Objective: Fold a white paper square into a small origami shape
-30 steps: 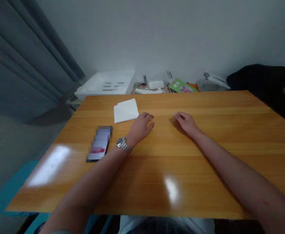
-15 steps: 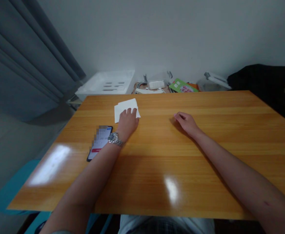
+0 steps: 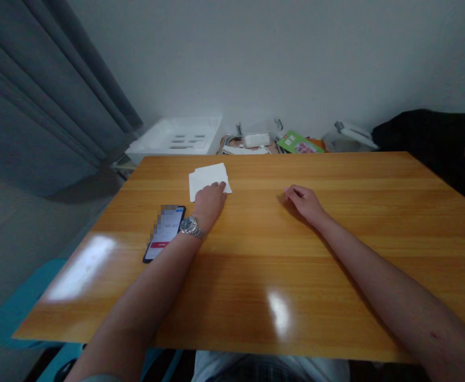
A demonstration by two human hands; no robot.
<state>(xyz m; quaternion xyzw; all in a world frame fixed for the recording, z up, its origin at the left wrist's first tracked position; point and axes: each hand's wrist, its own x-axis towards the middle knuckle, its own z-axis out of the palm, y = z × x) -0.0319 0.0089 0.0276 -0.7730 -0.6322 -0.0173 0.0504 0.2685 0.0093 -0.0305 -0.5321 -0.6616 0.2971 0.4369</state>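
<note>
White sheets of paper (image 3: 208,174), overlapping at slightly different angles, lie flat on the wooden table (image 3: 248,286). My left hand (image 3: 211,202) is at their near right edge, its fingers curled and closed against the paper; the fingertips are partly hidden. A metal watch is on that wrist. Beside the left forearm lies a phone (image 3: 166,231) with a lit screen, partly blurred and partly covered by the arm. My right hand (image 3: 304,202) rests on the table to the right of the paper, fingers loosely curled in, with nothing visible in them.
Behind the table's far edge stand a white plastic tray (image 3: 177,139), a green booklet (image 3: 296,142), a clear bin (image 3: 347,139) and a black cloth heap (image 3: 423,130). A grey curtain (image 3: 49,95) hangs at left, above a teal chair (image 3: 21,307).
My left hand's fingers, spread out on the paper before, have curled in and drawn back to its near right edge. The right hand keeps its place. The view has shifted slightly.
</note>
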